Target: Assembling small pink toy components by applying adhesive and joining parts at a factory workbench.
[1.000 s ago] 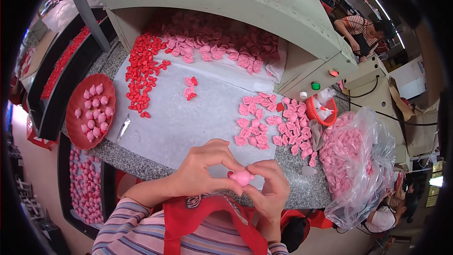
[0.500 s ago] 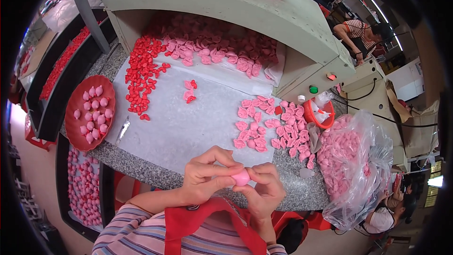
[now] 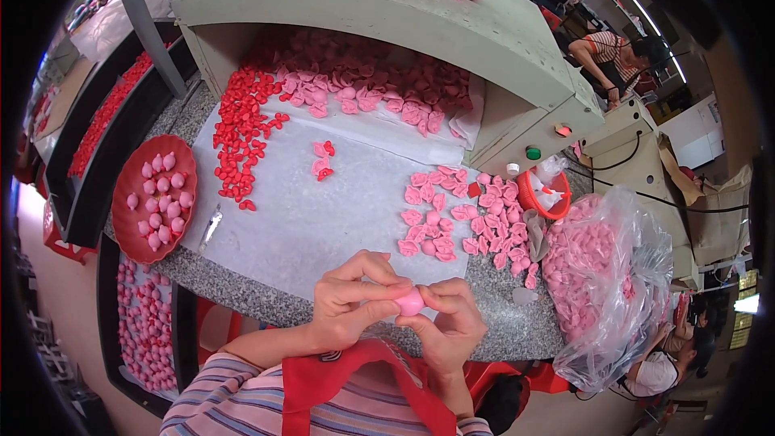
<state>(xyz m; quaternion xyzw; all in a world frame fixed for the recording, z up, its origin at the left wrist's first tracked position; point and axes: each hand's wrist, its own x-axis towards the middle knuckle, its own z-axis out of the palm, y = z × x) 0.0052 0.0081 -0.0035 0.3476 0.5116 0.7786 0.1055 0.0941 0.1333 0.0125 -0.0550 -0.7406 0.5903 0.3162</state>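
Close to the table's near edge, my left hand (image 3: 353, 295) and my right hand (image 3: 452, 319) meet around a small, rounded pink piece (image 3: 411, 303). Thumbs and fingertips of both hands pinch it from either side. Its smooth surface shows between them; the rest is covered by fingers. A white sheet (image 3: 299, 230) lies just beyond my hands. On its right part are many curled pink pieces (image 3: 488, 226), with a few rounder ones among them. Two pink pieces with red parts (image 3: 322, 160) sit near its middle.
A pale green metal cabinet (image 3: 339, 0) opens toward me, with pink and red pieces (image 3: 242, 129) inside and in front. At left stands a red dish (image 3: 133, 238) of pink balls, beside black trays (image 3: 182, 331). At right are an orange basket (image 3: 529, 194) and a plastic bag (image 3: 605, 315).
Both hands keep their pinch on the pink piece with hardly any movement. The whole view has shifted very slightly.
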